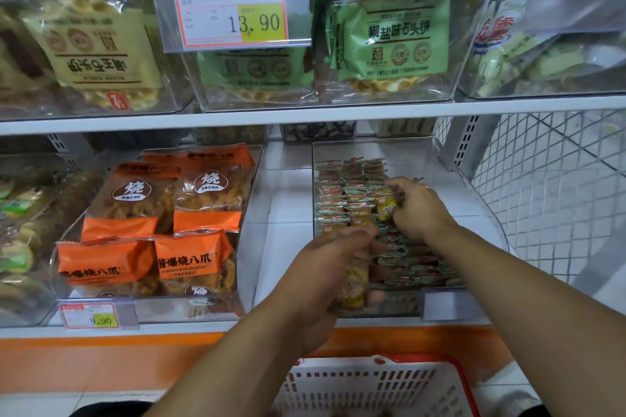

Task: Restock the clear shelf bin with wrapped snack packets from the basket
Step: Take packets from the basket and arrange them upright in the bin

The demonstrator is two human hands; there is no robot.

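Snack packets fill the clear shelf bin on the lower shelf, right of centre — small wrapped pieces packed upright in tight rows, too many and too blurred to count. The far strip of the bin floor shows bare.

Left hand at the near end of the bin, fingers curled round a small stack of yellow-wrapped packets; how many it grips I cannot tell. Right hand further in, over the rows, fingertips pinching one yellow packet among them.

Left of this bin, just beside it, a second clear bin holds four orange bags — two far, two near — with a 9.90 price tag on its near lip.

Upper shelf: three bins side by side hold large flat-cake bags, tan on the left, green in the middle, a white-and-blue one at the right. A 13.90 price tag hangs on the middle one.

Shelf board white, with an orange strip along its near edge. White wire mesh closes the right end of the unit, pale floor tiles behind it.

Nearest, low in view, a white slotted basket with a red rim; its contents are blurred.
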